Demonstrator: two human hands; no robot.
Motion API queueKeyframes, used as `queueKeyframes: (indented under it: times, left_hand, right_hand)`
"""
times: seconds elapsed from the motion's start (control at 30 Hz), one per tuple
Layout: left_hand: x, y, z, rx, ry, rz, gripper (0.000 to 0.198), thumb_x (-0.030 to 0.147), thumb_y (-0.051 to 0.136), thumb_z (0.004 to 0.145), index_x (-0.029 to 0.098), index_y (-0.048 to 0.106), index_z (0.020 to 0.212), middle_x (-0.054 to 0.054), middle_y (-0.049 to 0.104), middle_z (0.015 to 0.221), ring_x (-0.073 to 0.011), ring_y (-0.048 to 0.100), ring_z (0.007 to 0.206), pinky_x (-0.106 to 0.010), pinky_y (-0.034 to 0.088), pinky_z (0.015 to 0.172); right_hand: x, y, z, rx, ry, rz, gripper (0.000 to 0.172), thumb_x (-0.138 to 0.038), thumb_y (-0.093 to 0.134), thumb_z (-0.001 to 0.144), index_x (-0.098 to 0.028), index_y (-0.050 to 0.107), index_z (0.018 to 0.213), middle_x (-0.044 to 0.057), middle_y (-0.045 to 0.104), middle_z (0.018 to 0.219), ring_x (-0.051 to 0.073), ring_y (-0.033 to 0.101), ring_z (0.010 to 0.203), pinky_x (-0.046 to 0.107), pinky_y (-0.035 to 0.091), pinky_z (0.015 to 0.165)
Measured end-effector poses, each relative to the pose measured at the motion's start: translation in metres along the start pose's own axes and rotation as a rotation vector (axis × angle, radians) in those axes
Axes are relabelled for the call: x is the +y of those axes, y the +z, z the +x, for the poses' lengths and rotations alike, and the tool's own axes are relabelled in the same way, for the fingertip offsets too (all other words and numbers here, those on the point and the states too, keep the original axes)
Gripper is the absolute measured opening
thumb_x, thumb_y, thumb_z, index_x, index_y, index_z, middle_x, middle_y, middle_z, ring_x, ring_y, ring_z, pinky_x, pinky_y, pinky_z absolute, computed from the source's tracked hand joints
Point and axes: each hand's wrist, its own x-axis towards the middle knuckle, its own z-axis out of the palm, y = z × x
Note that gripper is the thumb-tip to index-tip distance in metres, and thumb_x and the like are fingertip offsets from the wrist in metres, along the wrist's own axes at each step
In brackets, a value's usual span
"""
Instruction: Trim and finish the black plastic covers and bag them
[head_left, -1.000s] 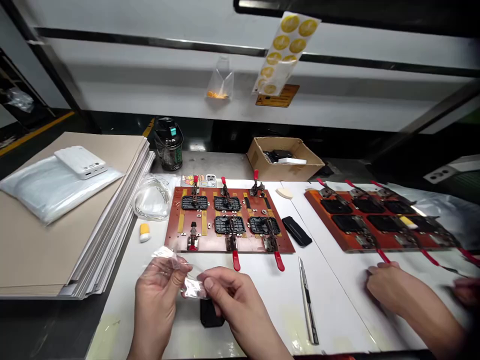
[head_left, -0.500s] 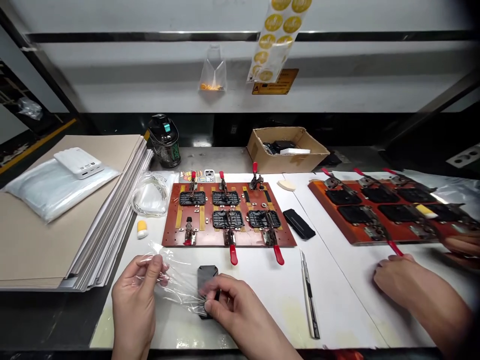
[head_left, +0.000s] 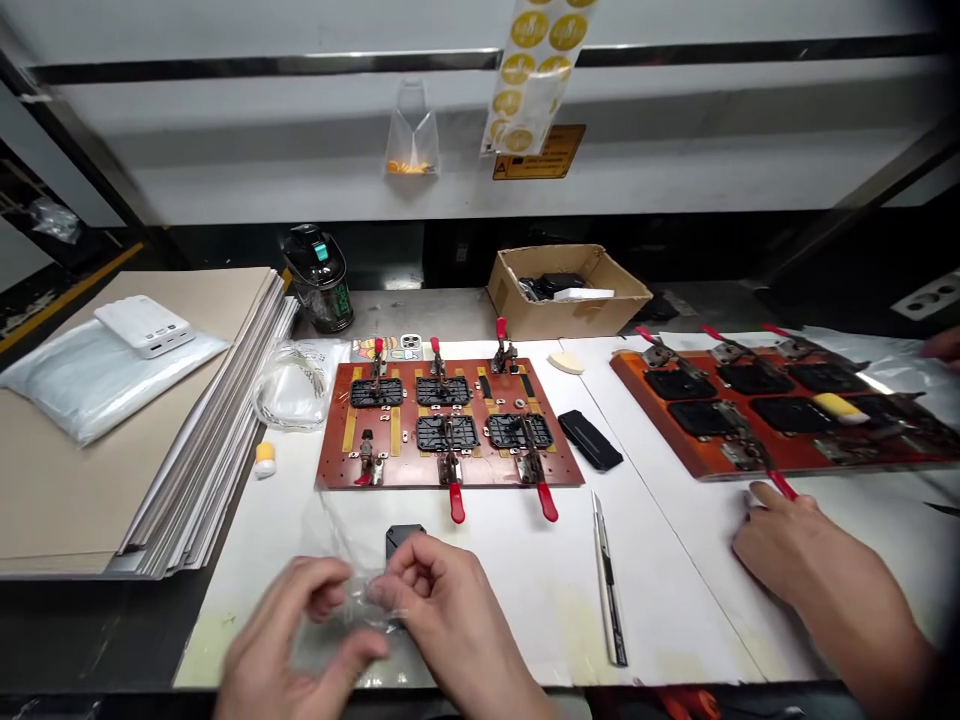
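My left hand (head_left: 289, 630) and my right hand (head_left: 442, 610) are close together at the table's near edge, both pinching a crumpled piece of clear plastic film (head_left: 352, 600). A small black part (head_left: 401, 540) lies on the white table just beyond my right fingers, partly hidden by them. Further back sits a red-brown jig board (head_left: 448, 425) with red-handled toggle clamps and several black parts clamped in it.
A craft knife (head_left: 606, 580) lies right of my hands. Another person's hand (head_left: 795, 550) rests near a second orange jig board (head_left: 780, 410). A stack of cardboard sheets (head_left: 112, 430) with a white power bank stands left. A cardboard box (head_left: 566, 290), a dark jar (head_left: 319, 280) and a black part (head_left: 590, 440) lie beyond.
My left hand has come in from the left toward my right hand, bunching the stretched film together. The camera has tilted slightly down and the other person's hand shifted a little.
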Motion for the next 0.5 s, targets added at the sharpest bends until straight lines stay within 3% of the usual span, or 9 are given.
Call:
queueKeyframes:
  times: [0.07,0.17,0.23,0.33,0.43,0.5]
  left_hand:
    - [-0.005,-0.005,-0.008,-0.314,-0.179,-0.107,0.029,0.052,0.073,0.087,0.027,0.069,0.102,0.003,0.068,0.081,-0.0145,0.064,0.07,-0.02,0.053,0.067]
    - [-0.022,-0.017,-0.012,-0.463,-0.274,-0.143,0.02,0.045,0.065,0.094,0.026,0.071,0.1,0.002,0.074,0.089,-0.0147,0.072,0.077,-0.018,0.057,0.071]
    - [-0.031,-0.024,-0.014,-0.392,-0.21,-0.047,0.015,0.041,0.068,0.093,0.027,0.073,0.097,0.003,0.076,0.088,-0.0132,0.073,0.076,-0.015,0.057,0.07]
    - [-0.032,-0.025,-0.018,-0.118,0.024,0.132,0.006,0.03,0.069,0.093,0.027,0.071,0.098,0.005,0.074,0.085,-0.0096,0.071,0.073,-0.013,0.055,0.073]
    - [-0.028,-0.019,-0.018,0.101,0.251,0.282,0.013,0.02,0.065,0.095,0.023,0.067,0.107,0.003,0.072,0.09,-0.0091,0.068,0.079,-0.016,0.05,0.084]
    - [-0.029,-0.018,-0.015,0.231,0.257,0.382,0.019,0.019,0.067,0.094,0.02,0.066,0.113,0.002,0.071,0.086,-0.0086,0.067,0.074,-0.017,0.048,0.083]
  right_hand:
    - [0.001,0.005,0.001,-0.098,-0.024,0.086,0.022,-0.036,0.075,0.081,-0.018,0.063,0.078,-0.003,0.06,0.068,0.011,0.051,0.064,0.021,0.037,0.058]
    - [0.005,0.007,0.0,-0.13,0.006,0.004,0.023,-0.038,0.07,0.084,-0.019,0.061,0.076,-0.002,0.063,0.067,0.013,0.056,0.064,0.022,0.038,0.059]
    - [0.01,0.009,-0.003,-0.09,0.02,-0.258,0.018,-0.031,0.065,0.084,-0.02,0.06,0.072,-0.001,0.064,0.066,0.013,0.055,0.062,0.022,0.034,0.058]
    - [0.013,0.016,-0.002,-0.022,-0.07,-0.568,0.01,-0.019,0.06,0.08,-0.021,0.055,0.071,-0.005,0.06,0.064,0.01,0.048,0.058,0.023,0.024,0.057]
    - [0.012,0.026,0.009,-0.003,-0.102,-0.572,0.025,-0.017,0.052,0.082,-0.019,0.039,0.061,-0.006,0.039,0.054,0.009,0.033,0.053,0.025,0.019,0.054]
    - [0.012,0.032,0.014,-0.058,-0.056,-0.609,0.037,-0.021,0.049,0.086,-0.018,0.03,0.054,-0.005,0.025,0.05,0.01,0.027,0.05,0.027,0.017,0.053]
